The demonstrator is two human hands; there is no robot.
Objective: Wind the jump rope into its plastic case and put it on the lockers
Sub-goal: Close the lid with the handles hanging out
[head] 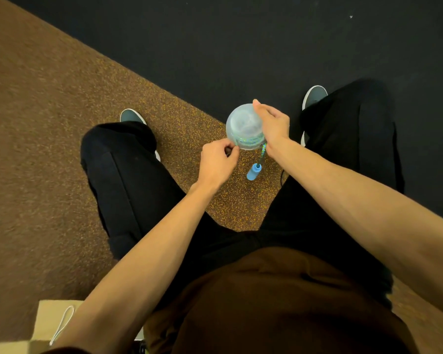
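Observation:
A round clear plastic case (242, 123) is held in front of me above the floor, between my legs. Coils of blue-green jump rope (250, 142) show through its lower wall. A short stretch of rope hangs out of the case and ends in a blue handle (253, 171). My right hand (273, 125) grips the case from its right side, thumb over the top rim. My left hand (219, 162) has its fingers curled at the case's lower left edge, pinching there; what it pinches is hidden.
The floor is brown speckled carpet (49, 123) on the left and a black mat (266, 47) on the right. My legs in black trousers and grey shoes stand either side. A pale paper bag (49, 325) with a white cord handle lies at lower left.

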